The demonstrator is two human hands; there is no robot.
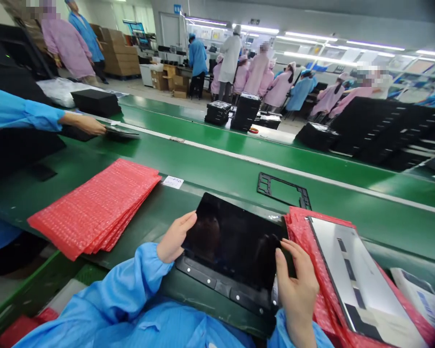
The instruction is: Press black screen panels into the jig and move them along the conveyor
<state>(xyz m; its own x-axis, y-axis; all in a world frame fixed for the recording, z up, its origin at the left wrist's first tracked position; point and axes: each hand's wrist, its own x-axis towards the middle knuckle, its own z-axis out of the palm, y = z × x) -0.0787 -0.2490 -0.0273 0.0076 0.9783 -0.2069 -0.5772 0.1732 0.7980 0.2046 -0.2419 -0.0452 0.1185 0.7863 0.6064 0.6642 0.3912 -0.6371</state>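
Note:
A glossy black screen panel (235,237) is tilted in front of me, with reflections on its face. My left hand (176,237) grips its left edge, thumb at the border and the other fingers partly hidden. At the right edge, my right hand (297,285) has its thumb and fingers closed on the panel's border. Along the panel's near side shows a dark strip (223,289) with several white dots; whether it is joined to the panel I cannot tell. Beside my right hand, a silver-backed panel (362,275) lies on red bubble-wrap bags (300,220).
More red bubble-wrap bags (97,203) are stacked at left, near a white label (173,182). A black frame (283,189) lies on the green conveyor (217,162). Black tray stacks (391,128) stand beyond. A co-worker's hand (85,123) holds a flat dark piece at left.

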